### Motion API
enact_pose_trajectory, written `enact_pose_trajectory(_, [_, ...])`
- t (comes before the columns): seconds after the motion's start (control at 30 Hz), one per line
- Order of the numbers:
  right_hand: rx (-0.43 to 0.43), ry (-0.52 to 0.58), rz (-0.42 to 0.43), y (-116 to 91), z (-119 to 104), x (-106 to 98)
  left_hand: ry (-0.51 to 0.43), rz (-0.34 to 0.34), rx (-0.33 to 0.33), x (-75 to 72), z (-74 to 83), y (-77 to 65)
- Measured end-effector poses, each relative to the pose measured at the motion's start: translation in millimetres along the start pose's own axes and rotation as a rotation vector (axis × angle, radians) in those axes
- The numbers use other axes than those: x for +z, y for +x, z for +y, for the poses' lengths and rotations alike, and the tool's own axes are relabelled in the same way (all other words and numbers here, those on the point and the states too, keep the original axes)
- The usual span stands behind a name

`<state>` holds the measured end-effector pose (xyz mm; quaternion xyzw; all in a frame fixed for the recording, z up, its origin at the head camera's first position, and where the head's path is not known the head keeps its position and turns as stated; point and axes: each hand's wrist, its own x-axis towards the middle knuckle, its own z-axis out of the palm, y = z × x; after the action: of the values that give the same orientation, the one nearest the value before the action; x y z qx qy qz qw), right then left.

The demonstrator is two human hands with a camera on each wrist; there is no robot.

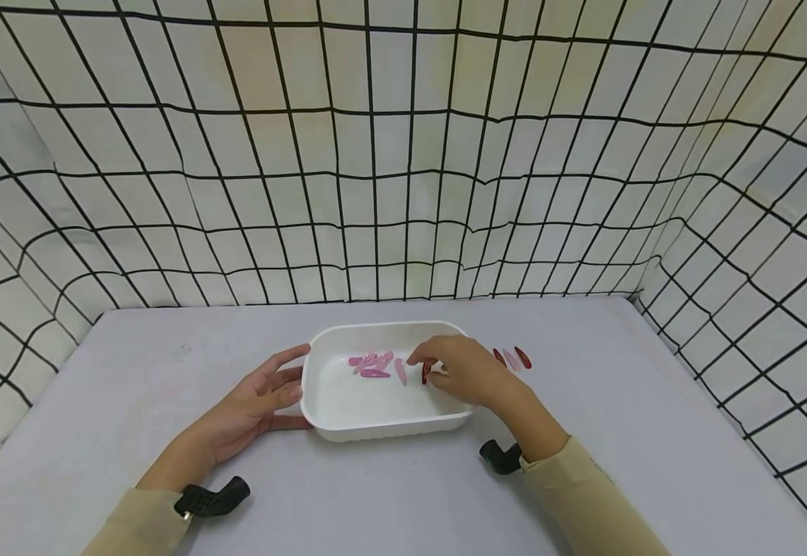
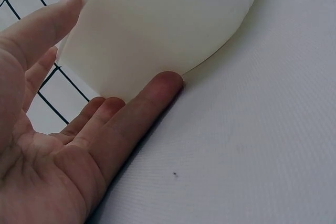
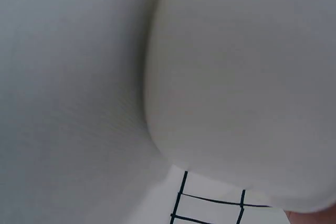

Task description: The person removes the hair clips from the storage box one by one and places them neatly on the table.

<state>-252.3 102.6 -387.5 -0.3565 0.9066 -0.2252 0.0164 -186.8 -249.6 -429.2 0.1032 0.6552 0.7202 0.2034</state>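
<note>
A white plastic tray (image 1: 375,421) stands on the table with several pink snap hair clips (image 1: 375,363) grouped inside, and one more pink clip (image 1: 401,371) lies apart toward the right. My right hand (image 1: 469,371) reaches over the tray's right side, pinching a red hair clip (image 1: 425,374) between thumb and fingers, low over the tray floor. With fingers extended, my left hand (image 1: 257,405) touches the tray's left wall (image 2: 157,30). In the right wrist view the tray's outer wall (image 3: 236,87) hides most of that hand.
Two red clips and a pink clip (image 1: 510,360) lie on the white tabletop (image 1: 653,432) just right of the tray. Black netting (image 1: 403,177) over pale panels closes off the back and both sides. A black wrist device (image 1: 211,498) sits on each wrist.
</note>
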Motion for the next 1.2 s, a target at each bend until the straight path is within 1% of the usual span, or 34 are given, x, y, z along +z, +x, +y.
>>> enact_pose_trajectory(0.1, [0.005, -0.134, -0.083, -0.4, -3.6, 5.7, -0.003, 0.001, -0.007, 0.1, -0.7, 0.3])
enact_pose_trajectory(0.2, [0.03, -0.223, -0.126, -1.2, -6.7, 9.3, -0.003, -0.007, -0.003, 0.3, -0.9, 0.2])
enact_pose_trajectory(0.27, [0.048, -0.251, -0.139, -1.4, -8.2, 10.8, -0.003, -0.014, 0.003, 0.3, -0.9, 0.0])
enact_pose_trajectory(0.37, [0.066, -0.266, -0.138, -1.8, -9.5, 12.0, -0.008, -0.021, 0.011, 0.1, -0.9, -0.3])
enact_pose_trajectory(0.57, [0.049, -0.252, -0.111, -1.9, -9.0, 12.4, -0.015, -0.022, 0.014, 0.4, -0.5, -0.3])
enact_pose_trajectory(0.73, [0.032, -0.233, -0.115, -1.2, -9.5, 11.3, -0.009, -0.01, 0.005, 0.7, 0.0, 0.6])
enact_pose_trajectory(1.0, [0.026, -0.27, -0.111, 0.4, -9.2, 12.9, -0.009, -0.008, 0.007, 0.0, 0.8, 0.7])
enact_pose_trajectory(1.1, [0.023, -0.212, -0.094, 0.6, -7.0, 10.9, -0.005, -0.008, 0.008, -0.1, 1.0, 0.0])
enact_pose_trajectory(1.2, [0.028, -0.094, -0.064, 0.5, -5.6, 5.6, -0.007, 0.001, 0.0, 0.1, 1.2, -0.4])
